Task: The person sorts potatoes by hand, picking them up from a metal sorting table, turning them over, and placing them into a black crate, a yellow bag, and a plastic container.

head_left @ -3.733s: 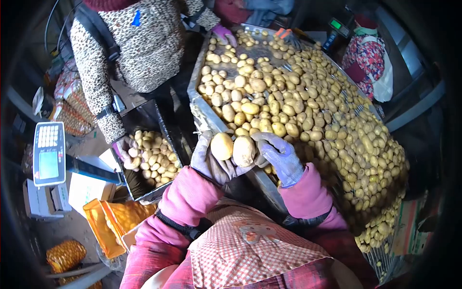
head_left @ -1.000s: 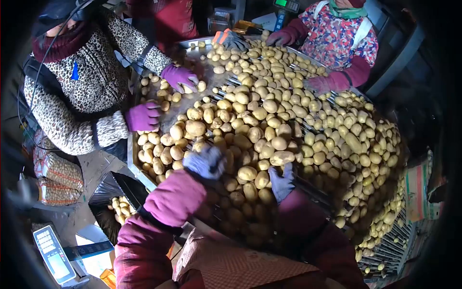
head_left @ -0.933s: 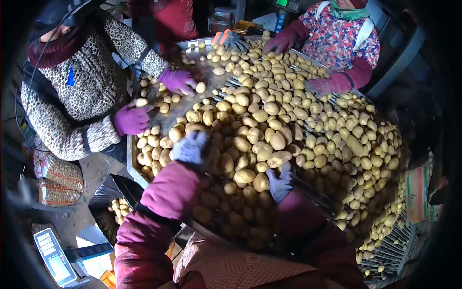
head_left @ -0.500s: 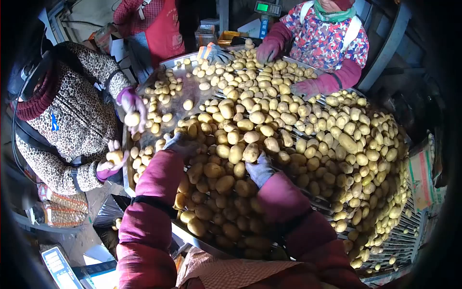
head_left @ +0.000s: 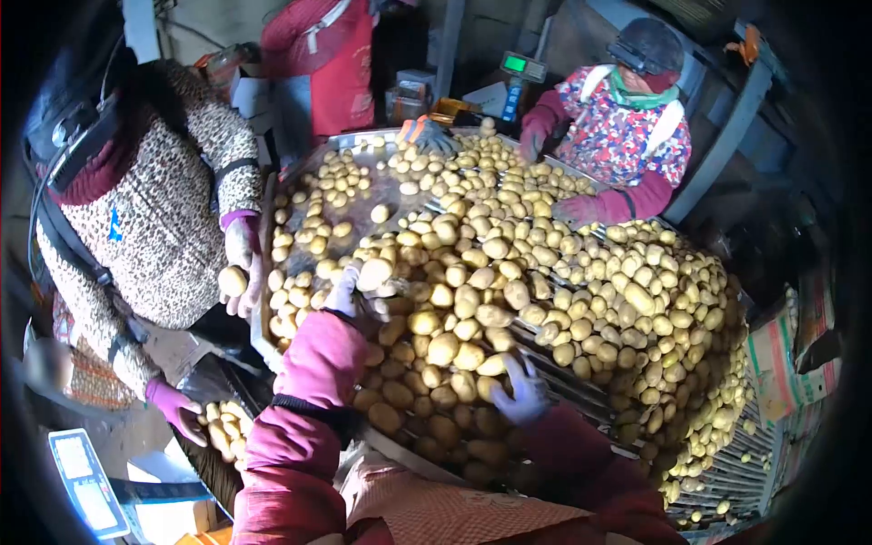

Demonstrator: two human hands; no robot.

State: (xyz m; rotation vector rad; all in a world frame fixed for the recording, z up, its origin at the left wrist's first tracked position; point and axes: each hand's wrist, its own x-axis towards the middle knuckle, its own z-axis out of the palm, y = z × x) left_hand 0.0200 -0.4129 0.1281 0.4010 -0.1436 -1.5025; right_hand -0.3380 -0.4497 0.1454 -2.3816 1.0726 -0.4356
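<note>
Both hands reached deeper | left hand [head_left: 343,292] fingers grip potato [head_left: 373,273] | right hand [head_left: 520,392] fingers spread on potatoes [head_left: 545,272] | sorting; next: lift clear

Left hand [head_left: 345,292] fingers hidden among potatoes [head_left: 509,300].

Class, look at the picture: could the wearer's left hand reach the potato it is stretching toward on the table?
Probably yes. The left hand already lies against that potato, with nothing between them and no other person's hand close by.
</note>
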